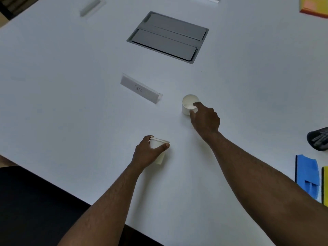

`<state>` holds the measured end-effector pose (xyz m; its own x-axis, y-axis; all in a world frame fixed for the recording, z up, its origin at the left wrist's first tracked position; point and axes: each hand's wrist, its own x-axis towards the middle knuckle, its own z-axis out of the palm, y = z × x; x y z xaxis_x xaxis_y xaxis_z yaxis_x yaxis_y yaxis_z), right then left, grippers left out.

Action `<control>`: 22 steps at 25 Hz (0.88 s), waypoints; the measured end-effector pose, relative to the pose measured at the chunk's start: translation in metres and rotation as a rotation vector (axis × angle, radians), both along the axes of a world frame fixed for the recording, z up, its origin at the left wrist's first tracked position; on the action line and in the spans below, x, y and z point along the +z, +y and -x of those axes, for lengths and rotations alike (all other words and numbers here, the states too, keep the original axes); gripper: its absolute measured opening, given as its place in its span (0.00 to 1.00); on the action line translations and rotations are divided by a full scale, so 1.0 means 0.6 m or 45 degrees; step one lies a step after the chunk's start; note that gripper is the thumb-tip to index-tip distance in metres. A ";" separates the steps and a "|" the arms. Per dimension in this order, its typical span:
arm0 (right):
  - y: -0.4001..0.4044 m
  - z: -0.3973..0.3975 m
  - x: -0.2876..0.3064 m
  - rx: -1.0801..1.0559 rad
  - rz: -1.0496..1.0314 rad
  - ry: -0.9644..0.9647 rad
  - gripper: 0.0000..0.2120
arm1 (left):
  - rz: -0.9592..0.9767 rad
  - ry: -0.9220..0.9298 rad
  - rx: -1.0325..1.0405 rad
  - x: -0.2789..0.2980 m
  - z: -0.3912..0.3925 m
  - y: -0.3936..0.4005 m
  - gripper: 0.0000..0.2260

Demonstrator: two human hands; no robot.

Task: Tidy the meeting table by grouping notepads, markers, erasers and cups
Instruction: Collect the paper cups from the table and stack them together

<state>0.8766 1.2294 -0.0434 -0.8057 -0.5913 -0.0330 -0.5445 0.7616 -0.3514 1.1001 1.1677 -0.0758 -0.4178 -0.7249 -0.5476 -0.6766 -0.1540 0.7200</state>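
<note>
Gripping a tilted paper cup [159,151] (mouth leaning away), the left hand [147,153] wraps it. The right hand [205,118] pinches the rim of an upright cup [188,103].

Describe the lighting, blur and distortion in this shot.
Head view: dim, bluish light on the white table; soft shadows under both cups, the left hand's and the right hand's; far name stand blurred; wide-angle lens bends the table edges.

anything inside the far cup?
The far cup looks empty: pale inner wall and bottom show. The right hand grips its near rim, a fingertip hiding part of the inside.
</note>
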 end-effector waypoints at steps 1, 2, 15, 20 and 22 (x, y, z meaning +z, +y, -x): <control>0.014 -0.018 0.006 -0.005 0.053 -0.048 0.15 | -0.036 0.052 0.033 0.006 -0.004 0.008 0.37; 0.031 -0.037 0.012 0.014 0.114 -0.134 0.13 | -0.061 0.097 0.061 0.014 -0.009 0.019 0.35; 0.176 -0.295 0.184 0.722 0.595 -0.693 0.06 | 0.126 0.506 0.332 0.233 -0.188 0.177 0.26; 0.131 -0.398 0.320 1.028 0.745 -0.636 0.05 | 0.424 0.577 0.478 0.372 -0.311 0.164 0.28; 0.108 -0.450 0.370 1.161 0.792 -0.648 0.07 | 0.506 0.602 0.551 0.418 -0.369 0.160 0.31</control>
<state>1.1469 1.2943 0.1785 -0.0631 -0.9616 0.2669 -0.4854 -0.2041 -0.8501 1.3213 1.2635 0.1750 -0.1761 -0.9834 -0.0434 -0.2195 -0.0038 0.9756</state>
